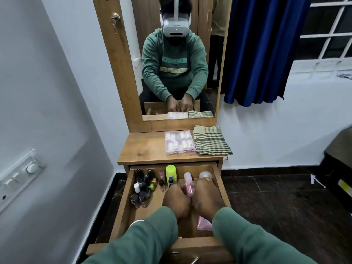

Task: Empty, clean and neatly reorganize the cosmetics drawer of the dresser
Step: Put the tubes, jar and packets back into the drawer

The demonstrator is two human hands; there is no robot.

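The left hand (176, 200) and right hand (206, 195) both curl round the pink bottle (187, 182), inside the drawer (124, 199) near its right wall. It looks light, smooth and probably slippery, so it is better held by the body than the cap.

Drawer (124, 199) pulled open, bottles (143, 185) upright, pink bottle (187, 181) held

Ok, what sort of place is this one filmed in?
Probably a bedroom at home: a wooden dresser with a tall mirror, its open drawer holding cosmetics bottles, and a blue curtain by a barred window.
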